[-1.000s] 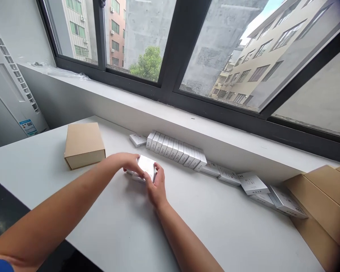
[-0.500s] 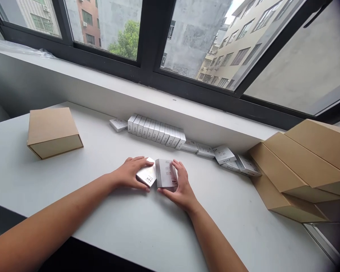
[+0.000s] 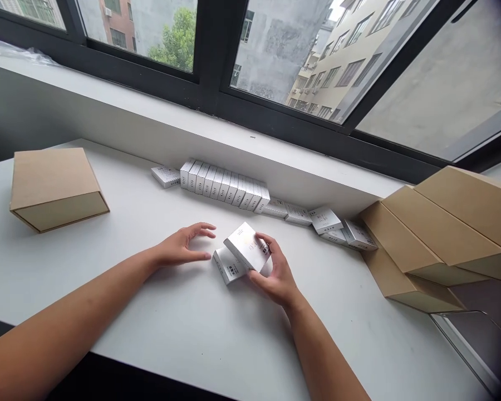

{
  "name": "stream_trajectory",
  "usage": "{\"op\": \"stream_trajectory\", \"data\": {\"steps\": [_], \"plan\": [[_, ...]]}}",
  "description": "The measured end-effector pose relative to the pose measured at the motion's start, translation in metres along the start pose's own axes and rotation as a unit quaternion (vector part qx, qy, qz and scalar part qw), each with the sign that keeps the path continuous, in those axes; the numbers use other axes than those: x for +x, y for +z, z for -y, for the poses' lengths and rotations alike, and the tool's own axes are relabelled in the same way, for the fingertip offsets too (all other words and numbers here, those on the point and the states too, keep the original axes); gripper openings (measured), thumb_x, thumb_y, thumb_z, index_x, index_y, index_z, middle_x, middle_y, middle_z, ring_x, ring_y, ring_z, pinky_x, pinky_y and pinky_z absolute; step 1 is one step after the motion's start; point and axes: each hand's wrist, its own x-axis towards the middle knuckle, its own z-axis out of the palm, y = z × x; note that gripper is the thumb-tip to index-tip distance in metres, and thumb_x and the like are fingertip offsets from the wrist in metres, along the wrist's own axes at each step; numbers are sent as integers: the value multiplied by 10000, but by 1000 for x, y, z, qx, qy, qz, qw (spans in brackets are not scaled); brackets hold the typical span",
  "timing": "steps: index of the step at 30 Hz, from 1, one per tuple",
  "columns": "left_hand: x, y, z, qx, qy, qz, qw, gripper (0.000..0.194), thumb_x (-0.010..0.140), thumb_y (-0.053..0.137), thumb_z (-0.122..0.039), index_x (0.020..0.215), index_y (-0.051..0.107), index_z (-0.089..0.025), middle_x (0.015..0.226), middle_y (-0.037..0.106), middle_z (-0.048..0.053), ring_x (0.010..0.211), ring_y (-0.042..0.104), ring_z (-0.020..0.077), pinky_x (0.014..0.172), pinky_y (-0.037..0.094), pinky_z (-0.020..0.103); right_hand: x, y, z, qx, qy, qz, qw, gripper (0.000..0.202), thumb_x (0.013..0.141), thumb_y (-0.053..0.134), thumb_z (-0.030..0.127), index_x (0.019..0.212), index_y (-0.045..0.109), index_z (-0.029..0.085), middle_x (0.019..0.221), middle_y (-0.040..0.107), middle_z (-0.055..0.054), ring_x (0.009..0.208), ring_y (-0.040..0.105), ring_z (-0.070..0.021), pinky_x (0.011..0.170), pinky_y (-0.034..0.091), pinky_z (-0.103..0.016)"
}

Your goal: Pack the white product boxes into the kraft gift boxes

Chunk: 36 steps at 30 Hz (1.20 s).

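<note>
My right hand [image 3: 278, 273] grips a small silver box [image 3: 247, 245] by its right side, thumb below and fingers on top. That box is tilted and overlaps a second silver box [image 3: 229, 266], which lies on the white table. To the left of both, my left hand [image 3: 183, 245] holds nothing, its thumb and fingers spread apart and pointing toward the boxes. Farther back stands a row of several silver boxes [image 3: 223, 186] on edge, side by side.
A large tan box [image 3: 58, 181] sits on the table [image 3: 158, 328] at the left. Several tan boxes [image 3: 434, 234] are stacked at the right. More silver boxes [image 3: 326, 220] lie along the wall below the windowsill [image 3: 250, 145].
My left hand has let go of its silver box and moved left, fingers apart. My right hand has brought its box over the other one. The view has shifted slightly.
</note>
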Motion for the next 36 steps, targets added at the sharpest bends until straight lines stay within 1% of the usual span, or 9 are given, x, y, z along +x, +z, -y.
{"op": "stream_trajectory", "data": {"steps": [5,10,13,17,21,24,27,32,36], "plan": [[-4,7,-7,87,43,40,994,641,700,803,-534,1259,596,-296,1114,734,42,1225,554,299,1105,336,495,-2,6,14,-124,58,-59,989,779,741,727,502,1407,430,227,1376,568,-118,1244,552,-309,1061,448,-500],[-19,22,-26,-5,74,106,992,294,760,784,-474,890,675,-234,793,739,11,985,646,224,952,456,378,-9,11,24,-198,118,-55,972,814,801,659,579,1475,376,221,1364,599,-132,1239,578,-336,1113,366,-597],[-24,29,-31,-86,66,112,988,299,789,755,-469,745,635,-198,750,708,11,758,646,160,728,505,295,-12,12,25,-224,106,-55,967,815,801,650,596,1469,389,211,1367,603,-136,1249,577,-338,1137,331,-613],[-17,26,-24,-39,69,22,997,259,804,721,-430,741,599,-210,710,662,-3,686,598,148,676,493,300,-17,9,33,-256,81,-109,957,779,831,605,602,1468,408,200,1298,658,-135,1201,609,-337,1127,347,-603],[-5,13,-8,54,-21,-137,989,235,818,660,-442,972,613,-270,1019,685,40,974,611,237,886,496,404,-23,1,45,-301,28,-176,937,741,850,568,573,1485,406,226,1198,704,-123,1013,675,-329,1011,439,-569],[0,2,4,77,-169,-267,946,461,811,632,-486,1200,491,-284,1303,589,84,1240,512,302,1012,443,470,-26,0,42,-339,18,-120,933,769,844,570,595,1519,373,284,1239,678,-125,839,691,-294,799,521,-493],[7,-7,12,116,-234,-345,902,640,795,624,-492,1320,329,-276,1456,462,113,1405,352,327,1142,307,517,-31,4,29,-379,34,-33,924,750,849,541,671,1509,404,342,1310,633,-151,854,699,-322,711,528,-494],[31,-20,20,181,-209,-388,879,759,813,593,-496,1413,210,-232,1536,322,162,1508,156,315,1209,178,508,-38,15,21,-405,-25,-59,912,897,769,596,767,1532,376,349,1503,462,-192,1208,563,-476,920,434,-702],[66,-41,31,249,-147,-417,862,717,865,535,-463,1477,253,-216,1551,324,147,1521,119,296,1217,150,480,-38,22,24,-376,-67,-31,924,841,820,632,620,1560,320,370,1550,417,-130,1355,434,-479,1037,347,-742]]}}
